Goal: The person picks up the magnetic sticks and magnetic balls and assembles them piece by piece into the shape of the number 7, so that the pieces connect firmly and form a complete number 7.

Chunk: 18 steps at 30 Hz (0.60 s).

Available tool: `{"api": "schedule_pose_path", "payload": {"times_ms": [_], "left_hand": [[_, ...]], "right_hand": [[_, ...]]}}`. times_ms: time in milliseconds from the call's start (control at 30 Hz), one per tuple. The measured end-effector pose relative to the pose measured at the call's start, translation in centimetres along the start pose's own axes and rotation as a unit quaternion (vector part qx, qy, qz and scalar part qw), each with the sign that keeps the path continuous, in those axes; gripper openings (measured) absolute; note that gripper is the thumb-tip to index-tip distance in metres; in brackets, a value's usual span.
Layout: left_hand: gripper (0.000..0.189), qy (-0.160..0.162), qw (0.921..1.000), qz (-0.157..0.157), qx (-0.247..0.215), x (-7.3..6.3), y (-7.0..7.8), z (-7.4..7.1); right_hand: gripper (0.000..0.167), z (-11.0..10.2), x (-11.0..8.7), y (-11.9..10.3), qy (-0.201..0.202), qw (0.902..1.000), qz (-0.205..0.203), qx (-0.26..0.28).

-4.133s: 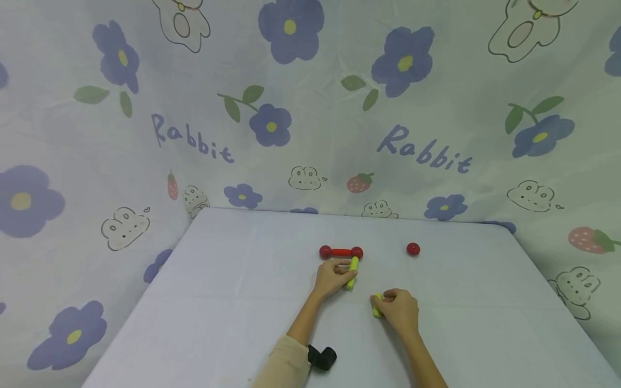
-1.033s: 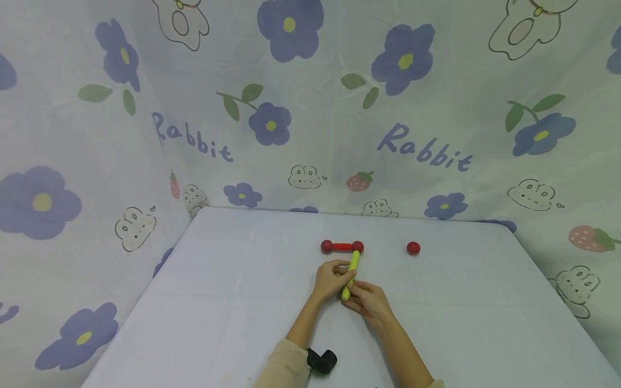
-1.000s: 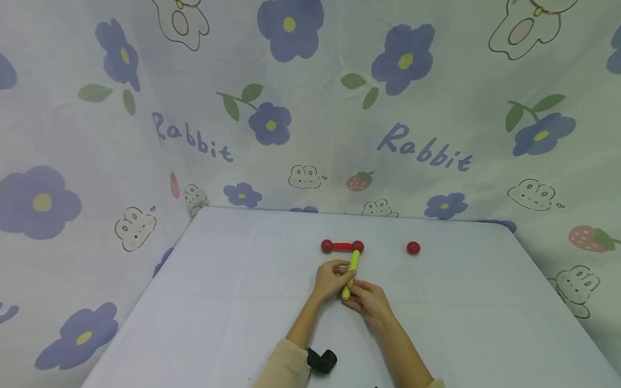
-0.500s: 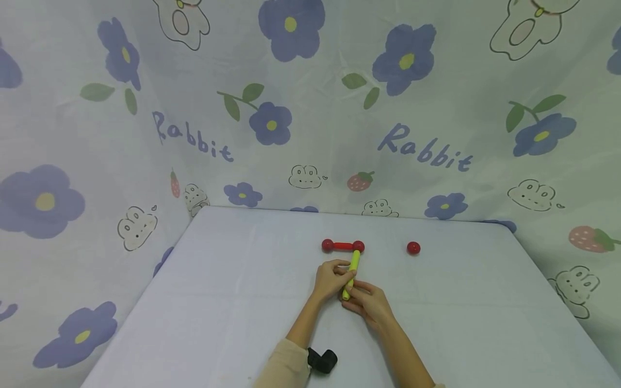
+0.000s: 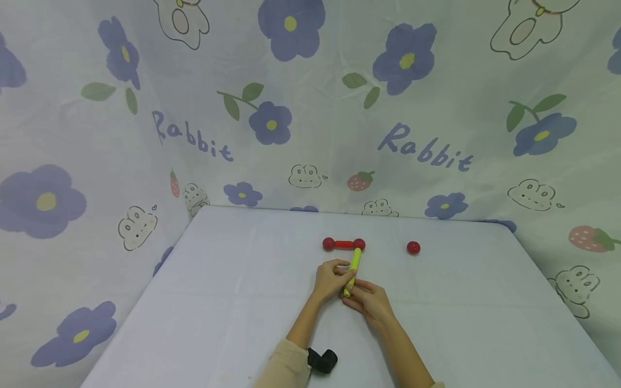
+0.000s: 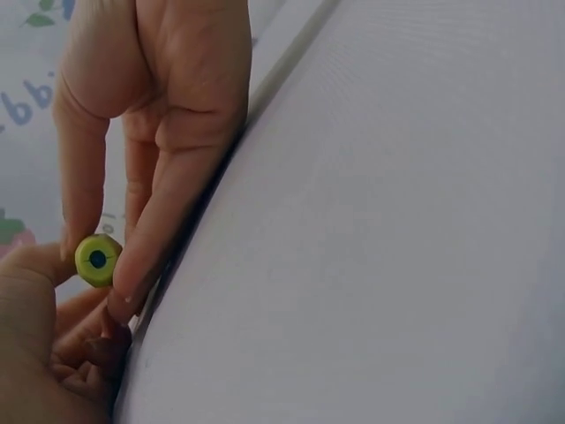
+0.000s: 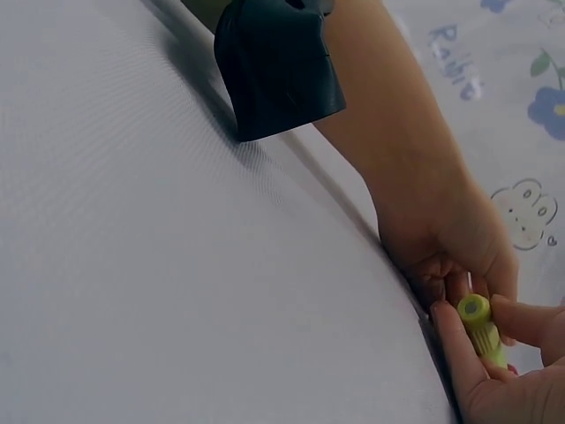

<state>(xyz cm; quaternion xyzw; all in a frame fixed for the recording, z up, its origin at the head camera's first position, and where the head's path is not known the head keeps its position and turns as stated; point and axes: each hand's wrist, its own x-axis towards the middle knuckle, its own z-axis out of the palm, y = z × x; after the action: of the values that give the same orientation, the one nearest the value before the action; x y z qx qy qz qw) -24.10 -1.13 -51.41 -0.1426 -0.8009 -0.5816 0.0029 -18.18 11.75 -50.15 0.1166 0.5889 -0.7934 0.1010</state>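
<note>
A yellow stick [image 5: 355,260] slants away over the white table, its far end right at a red ball [image 5: 359,244]. My left hand [image 5: 331,278] pinches its middle between thumb and fingers. Lower down, my right hand [image 5: 372,303] pinches the near end. In the left wrist view that near end of the stick [image 6: 88,262] faces the camera, six-sided with a dark centre. The ball belongs to a dumbbell shape: a red rod [image 5: 344,244] joins it to a second red ball [image 5: 329,243]. In the right wrist view, ribbing shows on the stick [image 7: 484,337].
A loose red ball [image 5: 413,248] lies to the right on the white table [image 5: 461,334]. A black device [image 5: 325,361] sits at the left wrist, beside the beige sleeve [image 5: 283,364]. Patterned cloth [image 5: 335,129] hangs behind the table.
Earlier each hand held a separate yellow stick; the right hand has come over to the left one, where one longer stick now shows. The red dumbbell shape has shifted slightly away and right.
</note>
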Motion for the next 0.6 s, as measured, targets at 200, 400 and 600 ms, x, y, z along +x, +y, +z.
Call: {"api": "schedule_pose_path", "payload": {"times_ms": [200,400,600], "left_hand": [[0.034,-0.001,0.9999,0.012,-0.004,-0.01,-0.07,0.01],[0.032,-0.001,1.0000,0.004,-0.004,0.01,0.08,-0.01],[0.031,0.005,1.0000,0.002,-0.006,0.13,0.05,-0.03]], "right_hand": [[0.042,0.03,0.15,0.15,0.013,0.9997,-0.015,0.017],[0.047,-0.15,-0.13,0.21,-0.011,0.9997,-0.021,0.002],[0.050,-0.51,-0.40,-0.12,-0.034,0.9979,-0.014,-0.053]]}}
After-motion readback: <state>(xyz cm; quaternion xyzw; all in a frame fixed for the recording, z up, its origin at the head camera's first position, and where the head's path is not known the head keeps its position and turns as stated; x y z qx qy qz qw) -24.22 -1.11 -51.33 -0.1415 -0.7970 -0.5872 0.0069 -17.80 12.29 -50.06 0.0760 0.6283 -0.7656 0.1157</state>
